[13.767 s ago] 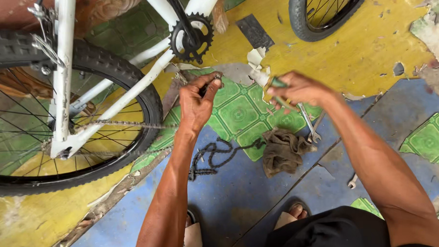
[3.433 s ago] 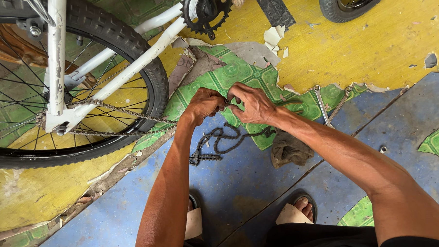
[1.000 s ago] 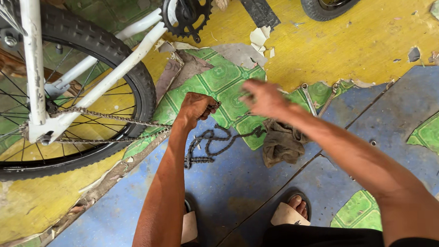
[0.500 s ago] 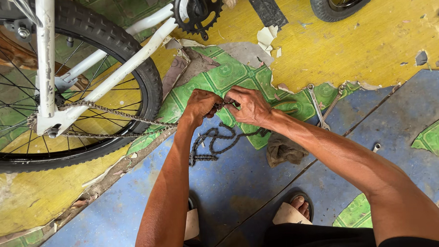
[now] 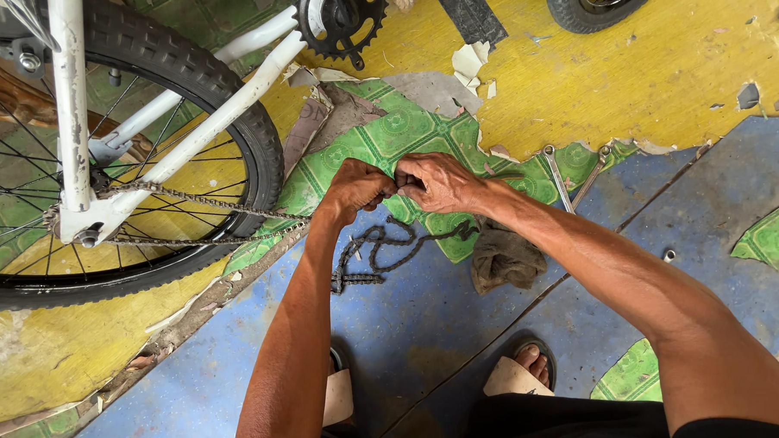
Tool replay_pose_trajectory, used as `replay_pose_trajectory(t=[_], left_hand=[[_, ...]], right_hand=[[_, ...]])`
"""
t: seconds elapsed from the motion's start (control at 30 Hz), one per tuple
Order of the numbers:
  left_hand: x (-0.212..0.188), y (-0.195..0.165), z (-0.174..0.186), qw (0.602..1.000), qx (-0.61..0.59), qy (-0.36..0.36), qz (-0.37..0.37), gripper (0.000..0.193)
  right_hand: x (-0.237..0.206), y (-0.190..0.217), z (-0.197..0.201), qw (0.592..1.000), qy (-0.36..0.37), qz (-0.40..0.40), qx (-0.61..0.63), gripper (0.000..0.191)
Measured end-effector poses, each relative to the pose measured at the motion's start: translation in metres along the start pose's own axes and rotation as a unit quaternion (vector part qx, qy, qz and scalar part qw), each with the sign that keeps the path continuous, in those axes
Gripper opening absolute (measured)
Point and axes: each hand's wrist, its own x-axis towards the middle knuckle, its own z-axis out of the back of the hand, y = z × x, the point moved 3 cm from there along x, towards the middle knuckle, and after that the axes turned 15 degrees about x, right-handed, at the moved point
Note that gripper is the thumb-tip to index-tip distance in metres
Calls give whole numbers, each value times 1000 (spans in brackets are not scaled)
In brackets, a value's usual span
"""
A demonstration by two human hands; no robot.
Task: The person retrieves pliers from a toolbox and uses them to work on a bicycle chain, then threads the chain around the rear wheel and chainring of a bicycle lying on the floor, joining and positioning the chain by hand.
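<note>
1. The bicycle chain point(image 5: 382, 245) is being worked on low over the floor, one end pinched between the left hand point(image 5: 354, 187) and the right hand point(image 5: 436, 181), knuckles almost touching.
2. Both grips are being pressed together on that end; exactly which link is being squeezed cannot be told, since it is hidden by the fingers.
3. The rest of the chain is lying in loose loops on the blue floor patch point(image 5: 411, 330), just below the hands.
4. For clean work, the links are best being kept straight and slack while pressure is being applied squarely, not twisted.
5. To the left, room is being limited by the rear wheel point(image 5: 230, 104) and its fitted chain, which is running close to the left wrist.
6. To the right, a rag point(image 5: 503, 258) and two spanners point(image 5: 561, 174) are lying near the forearm.
7. Open room is being offered downward, toward the sandalled feet point(image 5: 520, 374).
</note>
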Motion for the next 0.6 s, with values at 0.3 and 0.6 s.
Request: replay_pose_trajectory(t=[0.3,0.6], left_hand=[[-10,-7,4,993,86,-76,-24,26],[-46,-33,18,995,-56,-59,-61,25]], right_hand=[[-3,-18,-2,997,27,-55,-42,24],[-173,-147,139,824,51,-482,-292,30]])
